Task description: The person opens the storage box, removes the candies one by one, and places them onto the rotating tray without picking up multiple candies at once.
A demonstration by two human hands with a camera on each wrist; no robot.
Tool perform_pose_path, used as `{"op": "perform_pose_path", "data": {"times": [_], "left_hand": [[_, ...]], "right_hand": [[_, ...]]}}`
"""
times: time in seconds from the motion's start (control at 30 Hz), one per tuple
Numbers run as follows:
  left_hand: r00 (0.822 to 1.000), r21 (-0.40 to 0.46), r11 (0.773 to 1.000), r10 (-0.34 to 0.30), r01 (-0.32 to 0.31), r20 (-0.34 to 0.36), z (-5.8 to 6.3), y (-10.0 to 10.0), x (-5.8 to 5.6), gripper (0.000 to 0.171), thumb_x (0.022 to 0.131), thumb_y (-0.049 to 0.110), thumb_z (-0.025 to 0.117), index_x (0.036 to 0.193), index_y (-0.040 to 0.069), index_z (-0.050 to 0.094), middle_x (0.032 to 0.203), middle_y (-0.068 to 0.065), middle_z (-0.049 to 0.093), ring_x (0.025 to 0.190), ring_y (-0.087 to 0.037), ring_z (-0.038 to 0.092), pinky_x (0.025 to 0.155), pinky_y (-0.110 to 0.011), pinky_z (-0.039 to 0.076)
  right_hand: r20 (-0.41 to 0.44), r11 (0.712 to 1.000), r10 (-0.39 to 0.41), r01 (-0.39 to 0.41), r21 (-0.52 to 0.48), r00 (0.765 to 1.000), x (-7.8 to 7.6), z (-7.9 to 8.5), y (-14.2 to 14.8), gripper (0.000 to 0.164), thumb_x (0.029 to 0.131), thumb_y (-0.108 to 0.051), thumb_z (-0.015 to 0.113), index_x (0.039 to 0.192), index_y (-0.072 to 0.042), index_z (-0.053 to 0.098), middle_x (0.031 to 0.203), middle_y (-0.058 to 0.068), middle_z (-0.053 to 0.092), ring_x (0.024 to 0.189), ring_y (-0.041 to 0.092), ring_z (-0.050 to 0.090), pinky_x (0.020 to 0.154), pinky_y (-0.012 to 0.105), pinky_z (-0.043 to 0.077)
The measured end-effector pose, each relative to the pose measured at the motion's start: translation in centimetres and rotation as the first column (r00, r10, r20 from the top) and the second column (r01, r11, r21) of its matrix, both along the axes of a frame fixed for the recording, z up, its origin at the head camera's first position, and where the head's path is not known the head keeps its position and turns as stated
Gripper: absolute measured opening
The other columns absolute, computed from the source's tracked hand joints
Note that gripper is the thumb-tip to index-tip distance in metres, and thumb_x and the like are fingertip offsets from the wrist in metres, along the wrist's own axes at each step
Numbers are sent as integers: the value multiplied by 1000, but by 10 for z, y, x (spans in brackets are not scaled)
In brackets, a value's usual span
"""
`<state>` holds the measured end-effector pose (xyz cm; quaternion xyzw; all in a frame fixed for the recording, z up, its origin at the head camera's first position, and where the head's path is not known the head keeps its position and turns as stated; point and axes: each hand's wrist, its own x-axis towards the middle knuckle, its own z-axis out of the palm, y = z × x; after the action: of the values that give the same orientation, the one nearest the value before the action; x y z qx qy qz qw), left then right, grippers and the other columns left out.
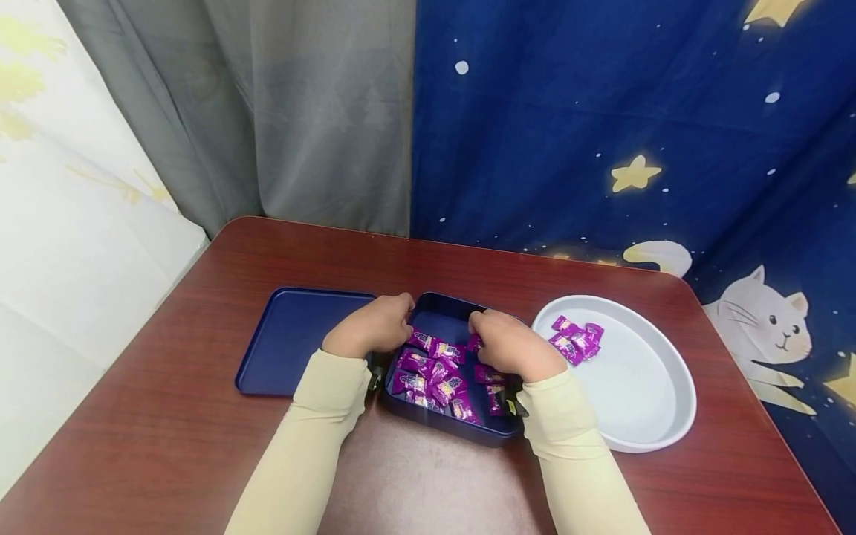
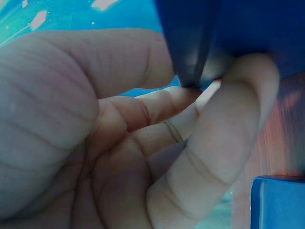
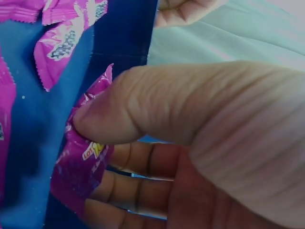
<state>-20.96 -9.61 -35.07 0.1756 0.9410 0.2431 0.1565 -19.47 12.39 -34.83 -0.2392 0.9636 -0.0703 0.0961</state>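
Cream sleeves (image 1: 301, 438) angle inward from the lower edge of the head view. One purple packet (image 3: 78, 176) is located at the right side of the blue box (image 1: 443, 324), pinched between thumb and fingers of the right hand (image 1: 511, 345), palm turned inward. Left hand (image 1: 374, 325) bends toward the far left corner, thumb and fingers gripping the box wall. Loose packets (image 1: 416, 362) lie inside. Left: flat blue panel (image 1: 294, 342). Right: white oval tray (image 1: 642, 386) containing packets. All rest on the table (image 1: 167, 431).
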Motion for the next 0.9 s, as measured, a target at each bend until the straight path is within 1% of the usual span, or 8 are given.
{"op": "perform_pose_path", "data": {"times": [0.17,0.27,0.47,0.57,0.77,0.9], "left_hand": [[1000,-1,1000,2,-2,2,1,-1,0,42,90,14,57,127,-3,48,113,-17,60,87,-23,56,88,-45,50],[1000,0,1000,2,-2,1,1,-1,0,41,90,14,57,127,-3,48,112,-17,61,88,-23,56,87,-45,50],[1000,-1,1000,0,0,2,1,0,-1,39,90,13,56,125,-2,49,109,-16,61,86,-22,55,85,-44,51],[1000,1,1000,0,0,1,0,0,-1,39,90,13,56,125,-2,50,109,-15,61,85,-22,55,85,-44,51],[1000,3,1000,5,-5,2,0,0,0,40,90,13,56,126,-2,49,109,-15,61,86,-22,55,86,-44,50],[1000,5,1000,1,-1,-1,1,-1,-1,41,90,13,56,127,-3,49,111,-16,61,87,-23,55,87,-44,50]], "right_hand": [[-17,999,27,-27,-30,999,3,5,2,21,75,-5,68,94,-7,58,82,6,56,76,22,51,76,40,50],[-31,999,32,-34,-41,999,6,9,3,21,75,-5,68,95,-7,58,84,6,57,77,22,51,77,40,50],[-34,999,-3,1,-49,999,12,20,7,23,78,-7,66,99,-8,58,87,5,56,81,20,52,79,40,51],[-41,998,-7,4,-58,999,14,25,11,23,78,-6,66,99,-7,57,88,6,56,82,21,53,80,41,51],[-59,997,-32,29,-65,998,14,30,23,24,77,-5,67,98,-5,57,90,10,58,84,24,54,81,43,51],[-56,995,-63,58,-79,996,11,33,33,22,76,-4,66,96,-4,57,88,10,59,83,24,54,79,44,51]]}}
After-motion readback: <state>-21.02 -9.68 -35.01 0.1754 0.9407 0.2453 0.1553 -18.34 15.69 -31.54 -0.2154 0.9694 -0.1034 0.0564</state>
